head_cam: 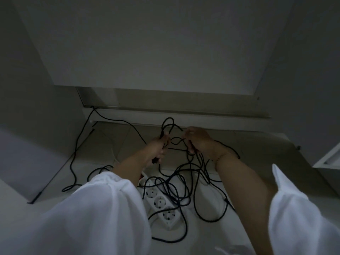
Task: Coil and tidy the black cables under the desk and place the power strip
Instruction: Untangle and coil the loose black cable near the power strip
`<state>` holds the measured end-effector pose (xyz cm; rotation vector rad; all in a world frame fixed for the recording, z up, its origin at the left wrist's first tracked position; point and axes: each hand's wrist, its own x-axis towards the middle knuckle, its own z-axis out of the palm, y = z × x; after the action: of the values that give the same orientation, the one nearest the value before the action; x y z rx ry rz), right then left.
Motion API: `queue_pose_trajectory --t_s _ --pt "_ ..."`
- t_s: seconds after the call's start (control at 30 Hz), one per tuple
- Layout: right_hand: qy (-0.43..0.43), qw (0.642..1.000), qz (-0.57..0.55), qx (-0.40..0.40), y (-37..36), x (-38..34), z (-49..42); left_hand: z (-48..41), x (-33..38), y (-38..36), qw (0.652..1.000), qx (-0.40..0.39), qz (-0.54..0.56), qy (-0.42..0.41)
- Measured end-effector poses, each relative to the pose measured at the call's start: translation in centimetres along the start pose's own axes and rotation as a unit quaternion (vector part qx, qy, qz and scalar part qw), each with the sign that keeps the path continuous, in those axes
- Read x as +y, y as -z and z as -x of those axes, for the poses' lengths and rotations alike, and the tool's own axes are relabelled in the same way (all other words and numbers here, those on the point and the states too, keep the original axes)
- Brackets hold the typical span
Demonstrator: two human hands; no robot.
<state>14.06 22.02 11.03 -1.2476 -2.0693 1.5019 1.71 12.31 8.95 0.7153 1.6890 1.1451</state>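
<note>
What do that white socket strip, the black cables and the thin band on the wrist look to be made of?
The power strip looks like hard white plastic, smooth, with moulded round sockets. The black cables seem sheathed in matte rubber or PVC, since they bend into loose loops. The bracelet glints gold, so it is probably a fine metal chain, but it is too small to be sure.

No writing, brand, number or sign can be read anywhere in this dim view; the white plastic power strip (168, 217) at lower centre of the frame and the thin black cables (175, 196) tangled across it carry no marking that is legible
</note>
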Motion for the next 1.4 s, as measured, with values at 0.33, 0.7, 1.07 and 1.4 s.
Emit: queue_pose_trajectory --t_s 0.33,0.7,1.07,1.4 --pt "0.015 0.987 -0.036 0.154 -0.4 -1.0 -2.1 -0.3 0.0 -0.9 0.992 0.024 -0.123 -0.029" --pt "-0.098 0.942 -0.303 0.103 -0.6 -1.9 -1.2 0.5 1.2 -2.6 0.987 0.018 -0.096 -0.130" --pt "-0.088 0.874 -0.473 0.067 -1.9 -3.1 0.0 0.6 1.9 -2.8 0.986 0.062 -0.021 -0.156" --pt "-0.030 0.958 -0.282 0.041 -2.5 -3.9 0.7 -1.0 0.5 -0.7 0.973 0.135 -0.063 -0.176"
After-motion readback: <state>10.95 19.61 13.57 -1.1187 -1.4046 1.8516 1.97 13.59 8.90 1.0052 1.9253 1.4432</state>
